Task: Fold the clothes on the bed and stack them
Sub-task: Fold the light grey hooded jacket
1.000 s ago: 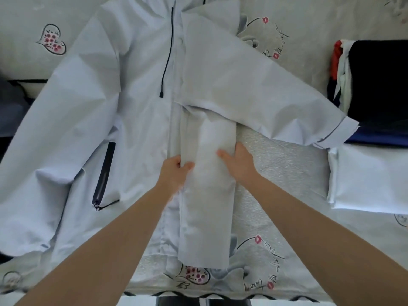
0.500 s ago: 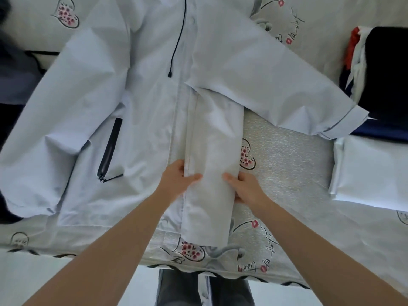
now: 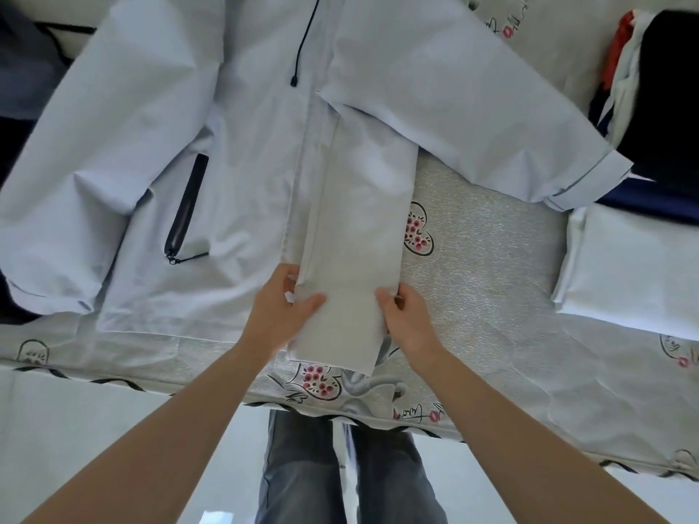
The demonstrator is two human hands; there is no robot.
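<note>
A pale blue-white zip jacket (image 3: 234,153) lies spread front-up on the bed (image 3: 488,266). Its right front panel (image 3: 359,221) is folded inward into a narrow strip running toward me. The right sleeve (image 3: 472,107) lies slanted out to the right over the sheet. My left hand (image 3: 285,312) pinches the strip's left edge near the hem, thumb on top. My right hand (image 3: 410,321) grips the strip's right edge at the same height, fingers curled under. A folded white garment (image 3: 628,270) and a dark folded stack (image 3: 669,100) sit at the right.
The bed's near edge (image 3: 159,380) runs across the lower part of the view, with my legs in grey jeans (image 3: 302,470) below it on a pale floor. Dark clothing (image 3: 26,73) lies at the far left beside the jacket's left sleeve.
Both hands have slid down the folded panel from its middle to near the hem, toward the bed's near edge. They lay flat on the fabric; now they hold its edges.
</note>
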